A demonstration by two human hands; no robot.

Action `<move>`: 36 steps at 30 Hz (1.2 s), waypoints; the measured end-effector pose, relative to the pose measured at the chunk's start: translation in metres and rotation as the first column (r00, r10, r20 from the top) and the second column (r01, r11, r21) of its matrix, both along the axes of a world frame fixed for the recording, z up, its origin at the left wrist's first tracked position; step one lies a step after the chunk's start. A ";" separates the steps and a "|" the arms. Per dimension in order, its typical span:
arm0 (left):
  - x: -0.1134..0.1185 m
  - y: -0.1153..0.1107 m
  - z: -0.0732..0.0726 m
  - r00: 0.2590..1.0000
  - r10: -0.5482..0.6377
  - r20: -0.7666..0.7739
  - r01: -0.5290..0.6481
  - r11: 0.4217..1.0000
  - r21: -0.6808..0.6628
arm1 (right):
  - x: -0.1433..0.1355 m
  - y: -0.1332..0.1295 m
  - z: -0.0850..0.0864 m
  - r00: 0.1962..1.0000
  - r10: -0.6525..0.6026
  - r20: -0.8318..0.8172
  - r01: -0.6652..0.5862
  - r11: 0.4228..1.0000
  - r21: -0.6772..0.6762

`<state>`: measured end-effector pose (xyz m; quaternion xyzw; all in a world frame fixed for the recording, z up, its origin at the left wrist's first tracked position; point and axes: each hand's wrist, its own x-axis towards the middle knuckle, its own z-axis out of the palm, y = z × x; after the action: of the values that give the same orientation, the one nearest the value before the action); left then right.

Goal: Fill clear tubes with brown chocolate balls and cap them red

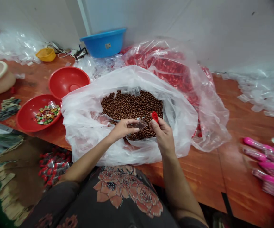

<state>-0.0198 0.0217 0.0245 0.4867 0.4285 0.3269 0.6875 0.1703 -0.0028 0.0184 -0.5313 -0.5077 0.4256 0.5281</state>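
While both forearms are reaching forward over a wooden table (234,164), the left hand (122,128) is pinching the edge of a small clear pouch (140,124) between thumb and fingers. The right hand (163,133) is holding a small red scoop (155,116), fingers pressed together around its handle, just beside the pouch's far end. Both hands are hovering over a big white plastic bag (84,123) standing open on the table, filled with small brown balls (129,106). The pouch is hanging just above those balls, at the near rim of the bag.

Behind it, a clear bag (175,69) of red wrapped pieces is lying against the wall. To the left, two red bowls are sitting on the table: the nearer bowl (26,118) is holding colourful wrapped sweets (47,114), and the farther bowl (68,80) is showing nothing inside. A blue basin (103,41) is standing near the wall, a small yellow tub (46,54) to its left. Pink packets (265,164) are lying blurred at the right edge.
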 end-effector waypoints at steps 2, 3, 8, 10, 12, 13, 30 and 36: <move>0.000 -0.003 -0.001 1.000 -0.014 -0.002 0.014 1.000 0.021 | 0.000 0.000 0.000 0.997 0.000 -0.073 -0.003 0.999 -0.040; 0.000 -0.005 -0.002 1.000 -0.023 0.004 0.023 1.000 0.018 | 0.000 0.000 0.000 0.993 -0.002 -0.122 -0.006 0.998 -0.065; 0.001 -0.014 -0.009 0.998 -0.046 -0.031 0.045 0.999 -0.007 | 0.007 0.000 -0.005 0.960 0.012 -0.280 -0.055 0.988 -0.144; 0.003 -0.017 -0.009 0.996 -0.058 -0.063 0.059 0.998 0.018 | 0.008 -0.003 -0.006 0.958 0.033 -0.283 -0.079 0.985 -0.153; 0.006 -0.019 -0.007 0.992 -0.049 -0.115 0.058 0.996 0.072 | 0.005 -0.006 -0.006 0.972 0.042 -0.230 -0.077 0.987 -0.141; 0.007 -0.020 -0.006 0.988 -0.042 -0.146 0.058 0.993 0.104 | 0.002 -0.007 -0.006 0.982 0.041 -0.184 -0.065 0.990 -0.127; 0.008 -0.026 -0.007 0.995 0.098 -0.003 -0.098 0.992 0.086 | 0.000 -0.017 -0.014 0.653 0.037 0.756 -0.439 0.832 0.339; 0.014 -0.037 -0.007 0.989 0.124 0.078 -0.120 0.992 -0.045 | 0.001 -0.016 -0.017 0.651 -0.034 0.759 -0.432 0.805 0.407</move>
<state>-0.0054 -0.0158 0.0170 0.4319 0.4358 0.3790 0.6928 0.1714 -0.0191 0.0013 -0.4162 -0.8342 0.0665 0.3557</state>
